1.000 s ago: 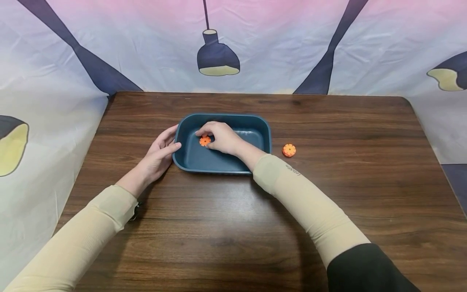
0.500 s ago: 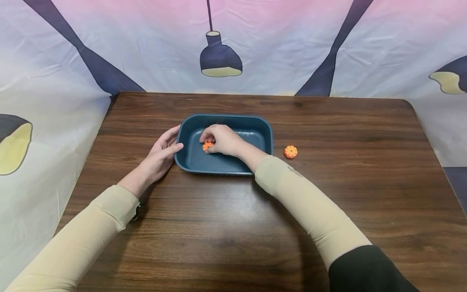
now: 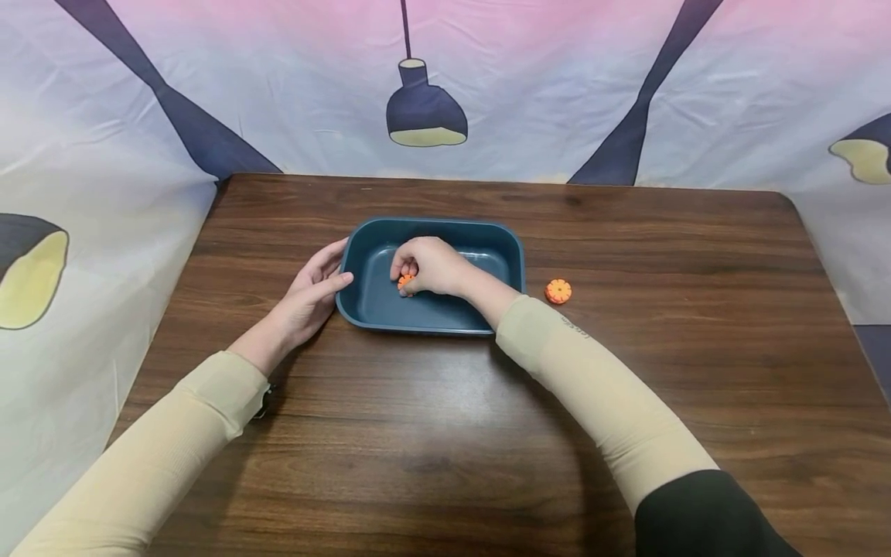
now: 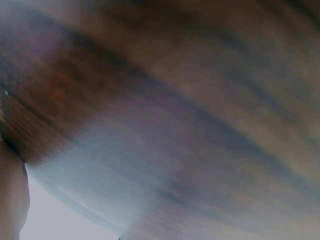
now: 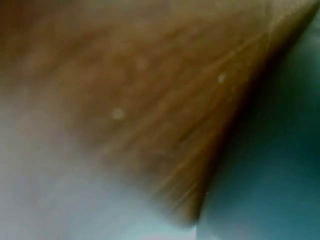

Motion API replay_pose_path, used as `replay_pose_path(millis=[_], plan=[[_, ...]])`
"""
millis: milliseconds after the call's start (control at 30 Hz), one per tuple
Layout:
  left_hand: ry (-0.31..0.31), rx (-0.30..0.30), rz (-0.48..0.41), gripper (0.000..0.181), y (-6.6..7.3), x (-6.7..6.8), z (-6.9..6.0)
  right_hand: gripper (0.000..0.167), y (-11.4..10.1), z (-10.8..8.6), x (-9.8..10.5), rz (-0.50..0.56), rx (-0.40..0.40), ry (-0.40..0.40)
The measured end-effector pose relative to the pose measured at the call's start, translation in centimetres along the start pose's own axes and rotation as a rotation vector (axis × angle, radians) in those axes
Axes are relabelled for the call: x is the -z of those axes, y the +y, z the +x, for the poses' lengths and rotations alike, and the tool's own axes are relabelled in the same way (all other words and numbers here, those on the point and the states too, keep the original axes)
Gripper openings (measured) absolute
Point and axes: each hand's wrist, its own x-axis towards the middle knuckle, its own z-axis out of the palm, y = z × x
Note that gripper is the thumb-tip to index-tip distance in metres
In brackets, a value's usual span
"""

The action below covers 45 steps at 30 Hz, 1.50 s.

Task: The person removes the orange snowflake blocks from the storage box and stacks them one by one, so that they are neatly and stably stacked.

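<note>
In the head view a dark blue rectangular plastic box (image 3: 445, 328) stands on the brown wooden table. My left hand (image 3: 306, 298) holds its left end, thumb tip over the rim and the other fingers along the outer wall. Inside the box, my right hand (image 3: 435, 265) pinches an orange notched disc (image 3: 404, 283) between thumb and fingers; the fingers cover part of it. Just right of the box lie more orange notched discs (image 3: 558, 291), seemingly stacked. Both wrist views are blurred and show neither grip.
The wood-grain table (image 3: 418, 449) extends in front of the box and to its right. A fabric backdrop (image 3: 515, 93) printed with lamps hangs behind the table and at its sides.
My right hand has closed its fingers on the orange disc and drawn it slightly right inside the box. The left hand stays at the box's left end. The whole view has shifted slightly.
</note>
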Motion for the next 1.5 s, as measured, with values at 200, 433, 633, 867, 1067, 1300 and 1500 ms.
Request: replay_pose_path(millis=[200, 433, 633, 867, 1067, 1300, 1500], plan=[[0.002, -0.019, -0.020, 0.051, -0.1, 0.0, -0.2, 0.007, -0.4, -0.5, 0.5, -0.010, -0.012, -0.055], [-0.002, -0.012, -0.003, 0.051, -0.1, 0.0, 0.0, 0.007, -0.4, -1.5, 1.3, 0.023, -0.020, -0.052], [-0.006, -0.011, -0.001, 0.051, 0.0, 0.1, 0.2, 0.005, -0.1, -2.8, 3.0, 0.125, -0.018, 0.015], [-0.002, -0.006, 0.001, 0.051, 0.1, 0.3, 0.1, 0.007, 0.2, -5.0, 5.7, 0.175, -0.021, 0.095], [-0.001, -0.009, 0.002, 0.051, 0.2, 0.5, 0.0, 0.006, 0.9, -7.1, 7.7, 0.198, -0.048, 0.147], [-0.003, -0.012, -0.003, 0.050, 0.2, 0.5, 0.0, 0.006, 1.9, -9.8, 9.5, 0.187, -0.093, 0.202], [-0.005, -0.012, 0.002, 0.050, 0.2, 0.5, 0.0, 0.004, 3.2, -12.2, 10.8, 0.140, -0.106, 0.251]])
